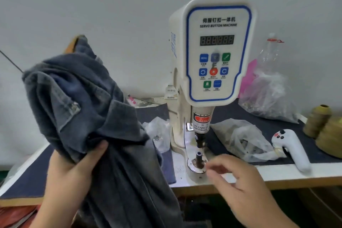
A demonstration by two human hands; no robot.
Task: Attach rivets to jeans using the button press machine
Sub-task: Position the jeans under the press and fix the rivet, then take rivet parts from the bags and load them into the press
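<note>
Dark blue jeans (pixel 88 109) hang bunched up at the left, lifted above the table. My left hand (pixel 74 170) grips them from below, thumb curled over the fabric. The white servo button machine (pixel 212 52) stands at the centre, with its punch (pixel 200 139) above the lower die post (pixel 199 158) on a metal base. My right hand (pixel 242 183) hovers just right of the die, fingertips blurred and close together near the base. No rivet shows between them.
Clear plastic bags of small metal parts (pixel 246 142) lie right of the machine, one more (pixel 159 131) to its left and a larger one (pixel 270 96) at the back. A white handheld controller (pixel 290 148) and thread cones (pixel 322 126) sit at the right. The table edge (pixel 277 174) runs in front.
</note>
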